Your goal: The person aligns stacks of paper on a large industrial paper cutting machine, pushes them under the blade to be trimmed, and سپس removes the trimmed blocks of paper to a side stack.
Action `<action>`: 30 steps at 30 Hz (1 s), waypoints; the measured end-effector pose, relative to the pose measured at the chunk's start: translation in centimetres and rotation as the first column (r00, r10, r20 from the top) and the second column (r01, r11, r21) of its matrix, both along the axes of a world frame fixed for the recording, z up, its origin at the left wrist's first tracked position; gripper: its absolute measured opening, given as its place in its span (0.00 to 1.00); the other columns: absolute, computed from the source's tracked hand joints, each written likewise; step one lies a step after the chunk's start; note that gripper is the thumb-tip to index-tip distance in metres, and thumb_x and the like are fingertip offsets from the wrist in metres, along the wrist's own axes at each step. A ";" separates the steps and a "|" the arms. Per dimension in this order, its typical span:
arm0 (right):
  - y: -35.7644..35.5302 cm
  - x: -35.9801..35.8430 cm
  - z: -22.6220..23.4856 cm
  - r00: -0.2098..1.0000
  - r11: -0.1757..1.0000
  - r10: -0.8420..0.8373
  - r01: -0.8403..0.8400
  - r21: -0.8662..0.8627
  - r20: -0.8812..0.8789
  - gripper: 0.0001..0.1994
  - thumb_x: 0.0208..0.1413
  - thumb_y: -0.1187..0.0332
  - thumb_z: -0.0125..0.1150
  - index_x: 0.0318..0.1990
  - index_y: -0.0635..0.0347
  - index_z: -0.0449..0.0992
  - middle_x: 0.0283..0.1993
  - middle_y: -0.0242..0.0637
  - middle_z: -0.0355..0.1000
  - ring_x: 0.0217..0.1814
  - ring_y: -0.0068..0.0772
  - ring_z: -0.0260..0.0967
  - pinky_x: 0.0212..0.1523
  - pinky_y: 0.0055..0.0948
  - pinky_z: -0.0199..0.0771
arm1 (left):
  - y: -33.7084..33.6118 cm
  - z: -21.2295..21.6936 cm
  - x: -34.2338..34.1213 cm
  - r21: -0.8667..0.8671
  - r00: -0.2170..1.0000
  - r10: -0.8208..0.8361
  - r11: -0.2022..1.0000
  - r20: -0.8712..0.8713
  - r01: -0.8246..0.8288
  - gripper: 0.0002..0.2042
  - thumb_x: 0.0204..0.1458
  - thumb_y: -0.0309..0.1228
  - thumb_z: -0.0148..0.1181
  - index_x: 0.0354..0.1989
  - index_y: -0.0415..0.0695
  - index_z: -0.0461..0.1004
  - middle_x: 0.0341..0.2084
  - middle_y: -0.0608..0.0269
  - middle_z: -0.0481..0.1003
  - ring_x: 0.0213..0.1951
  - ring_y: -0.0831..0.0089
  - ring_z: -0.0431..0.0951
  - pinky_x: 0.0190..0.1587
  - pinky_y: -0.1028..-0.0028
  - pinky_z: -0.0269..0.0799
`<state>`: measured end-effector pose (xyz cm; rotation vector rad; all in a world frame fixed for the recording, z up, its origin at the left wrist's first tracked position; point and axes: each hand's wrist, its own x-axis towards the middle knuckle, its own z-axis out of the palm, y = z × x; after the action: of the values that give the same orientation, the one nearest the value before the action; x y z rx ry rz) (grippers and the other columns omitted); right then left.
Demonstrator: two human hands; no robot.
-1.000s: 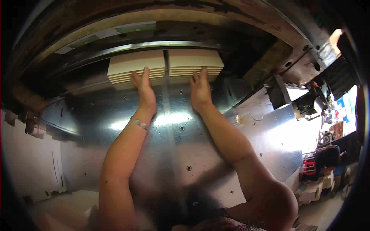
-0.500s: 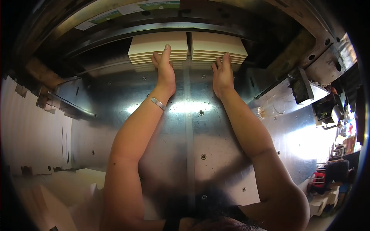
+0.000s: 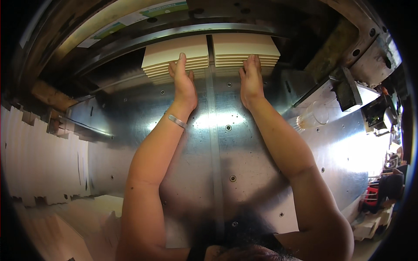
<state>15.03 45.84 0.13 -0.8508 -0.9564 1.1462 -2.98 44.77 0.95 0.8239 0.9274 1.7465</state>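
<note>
Two low stacks of cream-coloured boards lie side by side at the far end of a metal table, with a narrow dark gap between them. At the front edge of the left stack [image 3: 167, 48] is my left hand [image 3: 185, 89], thumb up and fingers stretched out. My right hand [image 3: 251, 85] lies with its fingers extended along the front edge of the right stack [image 3: 244, 44]. Both hands appear to touch the board edges, and neither grips anything. The back ends of the stacks run under a dark metal beam [image 3: 191, 31].
The shiny metal table [image 3: 196, 161] has small round holes and a central seam. To the right, a clear cup [image 3: 315, 114] stands near a dark metal block [image 3: 347, 91]. Piled pale sheets [image 3: 43, 152] rise on the left. A red stool [image 3: 371, 195] shows at the far right.
The whole view has tilted slightly. Both hands remain at the front edges of the stacks, with little visible movement against the boards.
</note>
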 end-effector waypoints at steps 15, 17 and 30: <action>0.0 -0.1 -0.3 0.999 1.000 -0.013 0.013 -0.006 0.034 0.41 0.74 0.45 0.45 0.81 0.60 0.35 0.86 0.44 0.33 0.88 0.42 0.27 0.83 0.44 0.31 | -0.4 0.3 0.0 0.021 1.000 -0.018 1.000 -0.005 0.018 0.45 0.67 0.56 0.46 0.80 0.38 0.35 0.81 0.53 0.30 0.81 0.63 0.23 0.78 0.46 0.24; 0.4 0.3 -0.6 0.999 1.000 -0.025 0.025 0.002 0.042 0.42 0.74 0.45 0.45 0.81 0.60 0.35 0.86 0.44 0.33 0.88 0.41 0.27 0.83 0.44 0.31 | -0.5 0.6 0.2 0.058 0.998 -0.061 0.996 -0.031 0.062 0.45 0.68 0.56 0.46 0.79 0.37 0.35 0.81 0.52 0.29 0.81 0.62 0.22 0.78 0.46 0.24; 0.3 0.2 -0.6 0.998 1.000 -0.022 0.022 -0.001 0.057 0.43 0.74 0.42 0.43 0.81 0.61 0.35 0.85 0.48 0.34 0.88 0.45 0.29 0.83 0.44 0.33 | -0.7 0.6 0.0 0.058 0.998 -0.056 0.997 -0.016 0.057 0.46 0.68 0.57 0.46 0.79 0.36 0.34 0.81 0.49 0.28 0.80 0.60 0.20 0.78 0.46 0.25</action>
<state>15.19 46.17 -0.44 -0.8971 -0.9904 1.1085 -2.95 44.07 1.54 0.8933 0.8583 1.7276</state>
